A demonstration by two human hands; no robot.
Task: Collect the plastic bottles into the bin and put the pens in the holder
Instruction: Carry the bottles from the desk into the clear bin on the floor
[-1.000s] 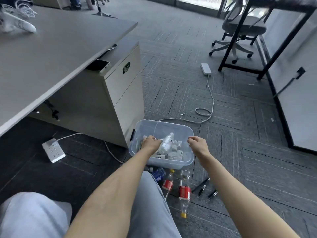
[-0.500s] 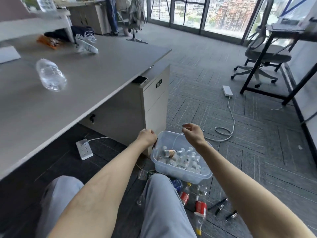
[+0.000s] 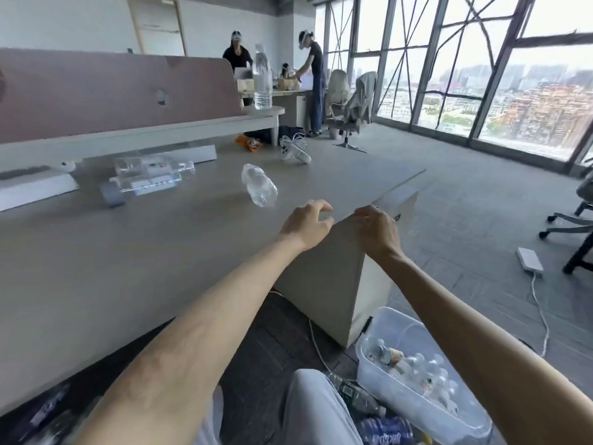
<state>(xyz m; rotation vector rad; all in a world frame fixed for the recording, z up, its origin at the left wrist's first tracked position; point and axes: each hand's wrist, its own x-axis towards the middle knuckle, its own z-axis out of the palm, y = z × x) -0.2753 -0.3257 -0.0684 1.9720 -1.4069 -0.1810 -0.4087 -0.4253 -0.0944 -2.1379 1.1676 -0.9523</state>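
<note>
A clear plastic bottle (image 3: 259,185) lies on its side on the grey desk (image 3: 96,258). My left hand (image 3: 306,223) hovers above the desk just short of that bottle, fingers loosely curled and holding nothing. Beside it, my right hand (image 3: 375,231) hangs over the desk's corner, also empty with curled fingers. On the floor at lower right stands the clear bin (image 3: 394,329) with several bottles inside. More bottles (image 3: 382,428) lie on the floor beside it. A tall upright bottle (image 3: 262,79) stands on the far shelf. No pens are in view.
A clear plastic case (image 3: 146,175) and a white controller (image 3: 295,152) lie on the desk. A drawer cabinet (image 3: 330,284) stands under the desk corner. A white power strip (image 3: 529,258) with its cable lies on the carpet. Two people stand at a far desk.
My view has swung up from the floor to the desk top. Both hands rose from the bin to desk height, the left nearing the lying bottle.
</note>
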